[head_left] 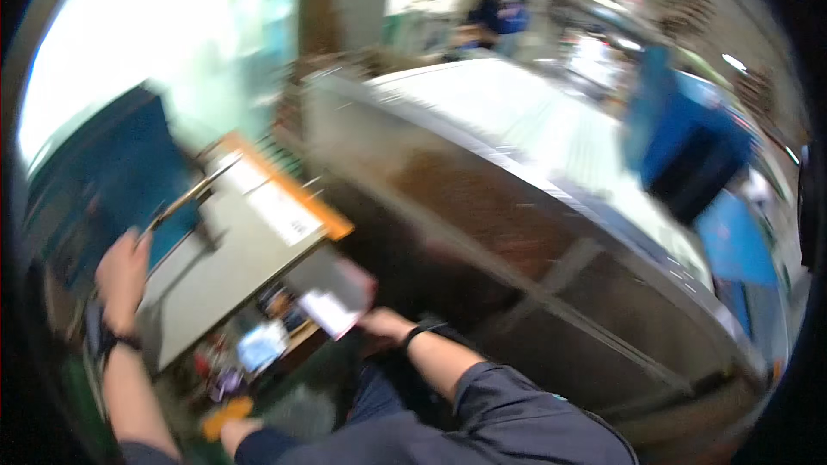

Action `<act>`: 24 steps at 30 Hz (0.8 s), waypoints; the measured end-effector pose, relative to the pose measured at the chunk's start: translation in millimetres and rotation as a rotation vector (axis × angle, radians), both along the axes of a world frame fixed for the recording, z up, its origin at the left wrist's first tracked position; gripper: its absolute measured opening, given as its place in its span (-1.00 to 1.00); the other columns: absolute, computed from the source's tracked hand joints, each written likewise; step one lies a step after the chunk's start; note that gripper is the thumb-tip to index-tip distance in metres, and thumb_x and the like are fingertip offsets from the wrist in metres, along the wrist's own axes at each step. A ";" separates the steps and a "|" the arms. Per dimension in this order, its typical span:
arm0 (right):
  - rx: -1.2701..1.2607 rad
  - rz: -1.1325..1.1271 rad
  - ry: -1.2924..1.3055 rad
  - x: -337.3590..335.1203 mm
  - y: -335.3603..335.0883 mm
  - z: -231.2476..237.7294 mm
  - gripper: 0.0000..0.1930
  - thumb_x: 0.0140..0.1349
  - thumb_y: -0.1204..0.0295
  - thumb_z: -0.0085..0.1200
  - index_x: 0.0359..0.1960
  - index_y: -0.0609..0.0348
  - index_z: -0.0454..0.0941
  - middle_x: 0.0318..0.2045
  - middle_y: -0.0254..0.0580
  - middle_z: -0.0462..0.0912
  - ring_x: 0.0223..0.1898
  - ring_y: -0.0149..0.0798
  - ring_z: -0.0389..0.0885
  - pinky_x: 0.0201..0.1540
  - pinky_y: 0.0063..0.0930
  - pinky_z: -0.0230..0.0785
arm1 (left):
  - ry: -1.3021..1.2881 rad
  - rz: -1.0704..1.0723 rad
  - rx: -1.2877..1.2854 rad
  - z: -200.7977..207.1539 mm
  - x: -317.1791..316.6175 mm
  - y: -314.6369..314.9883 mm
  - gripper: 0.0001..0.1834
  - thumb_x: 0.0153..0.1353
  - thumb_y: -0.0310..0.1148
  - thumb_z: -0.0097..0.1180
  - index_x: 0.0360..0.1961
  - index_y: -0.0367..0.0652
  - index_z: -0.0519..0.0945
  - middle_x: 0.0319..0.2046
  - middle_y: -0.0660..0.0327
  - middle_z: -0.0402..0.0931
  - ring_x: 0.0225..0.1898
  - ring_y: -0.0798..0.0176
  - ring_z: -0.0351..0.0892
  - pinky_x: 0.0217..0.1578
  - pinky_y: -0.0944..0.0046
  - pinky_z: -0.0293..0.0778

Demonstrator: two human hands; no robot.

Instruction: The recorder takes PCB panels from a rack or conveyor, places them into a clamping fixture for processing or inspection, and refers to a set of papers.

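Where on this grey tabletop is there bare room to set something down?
The pale grey tabletop has a bare patch between the thin brown rod at your left hand, the white paper beside the orange edge strip, and the near edge. Crowded: the space underneath, with a light blue item and a purple item, both blurred.

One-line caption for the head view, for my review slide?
Motion-blurred view: left hand at a slender brown rod by a pale tabletop, right hand at a white-and-red object.
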State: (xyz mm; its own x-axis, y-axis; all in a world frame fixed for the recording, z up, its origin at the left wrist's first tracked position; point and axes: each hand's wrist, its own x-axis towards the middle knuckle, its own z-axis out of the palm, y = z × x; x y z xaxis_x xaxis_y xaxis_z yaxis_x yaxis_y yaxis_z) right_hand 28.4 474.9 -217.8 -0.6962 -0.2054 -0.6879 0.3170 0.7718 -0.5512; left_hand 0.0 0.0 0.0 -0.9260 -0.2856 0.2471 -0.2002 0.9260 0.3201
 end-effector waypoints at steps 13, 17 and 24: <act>0.386 -0.318 2.150 6.0 131.8 490.5 -0.45 0.32 0.34 0.21 0.26 0.40 0.38 0.22 0.31 0.49 0.29 0.18 0.47 0.40 -0.06 0.28 | 0.279 -0.073 -0.291 60.8 -46.1 -131.6 -0.71 0.50 -0.25 -0.01 -0.29 -0.28 0.46 -0.34 -0.16 0.53 -0.24 -0.30 0.54 -0.24 -0.17 0.37; 0.965 -0.953 2.180 -5.4 246.6 524.0 -0.23 0.24 0.13 0.25 0.37 0.32 0.27 0.38 0.34 0.28 0.44 0.25 0.21 0.51 -0.03 0.05 | 0.257 -0.086 -0.294 68.0 -33.0 -114.5 -0.74 0.46 -0.27 0.03 -0.29 -0.26 0.46 -0.32 -0.14 0.53 -0.19 -0.28 0.53 -0.21 -0.15 0.37; 1.061 -1.229 1.860 -39.7 277.9 498.7 -0.09 0.16 -0.05 0.29 0.48 0.07 0.21 0.40 0.23 0.23 0.43 0.27 0.16 0.40 0.20 0.11 | 0.027 -0.077 -0.341 113.7 32.6 -64.9 -0.51 0.52 0.10 -0.13 -0.08 -0.08 0.63 -0.17 -0.06 0.68 -0.15 -0.25 0.63 -0.16 -0.15 0.49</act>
